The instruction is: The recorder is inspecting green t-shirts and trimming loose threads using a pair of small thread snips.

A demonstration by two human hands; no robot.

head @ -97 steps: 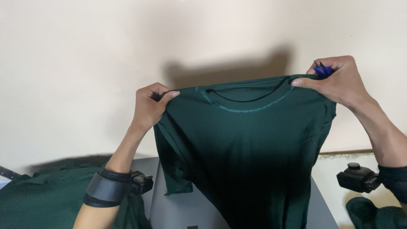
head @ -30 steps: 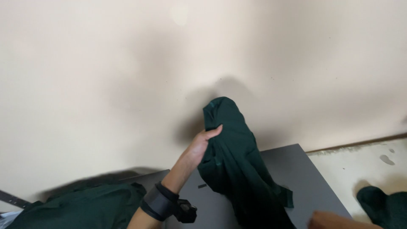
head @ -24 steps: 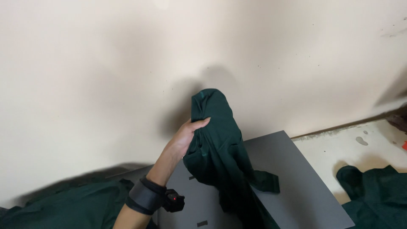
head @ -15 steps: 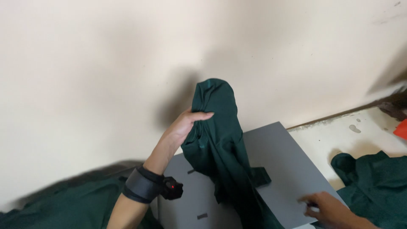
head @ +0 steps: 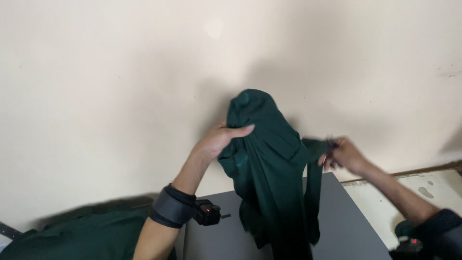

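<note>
In the middle of the frame hangs the dark green shirt [head: 267, 168], bunched and draped over my left hand [head: 219, 139], which I have raised in front of the pale wall [head: 106, 86]. My left fingers are curled shut on the cloth, the thumb lying across a fold near the top of the bundle, and the rest of the shirt falls straight down from there to the lower edge of the frame, in front of the grey table [head: 346, 226]. To the right of centre, my right hand [head: 341, 155] is pinched closed on a narrow hanging part of the same shirt, which drops as a strip beside the main bundle. A small blue-purple thing shows at my right fingertips; it is too small to tell what it is. A black band with a small black device [head: 208, 213] sits on my left wrist, and a dark sleeve with another device [head: 409, 243] shows at the lower right corner. In the lower left of the frame lies a pile of green cloth [head: 77, 236], just beside the grey table. At the right edge, beyond the table, is a pale stained floor [head: 433, 185]. No bin, box or basket shows in view; the loose cloth lies in a heap
</note>
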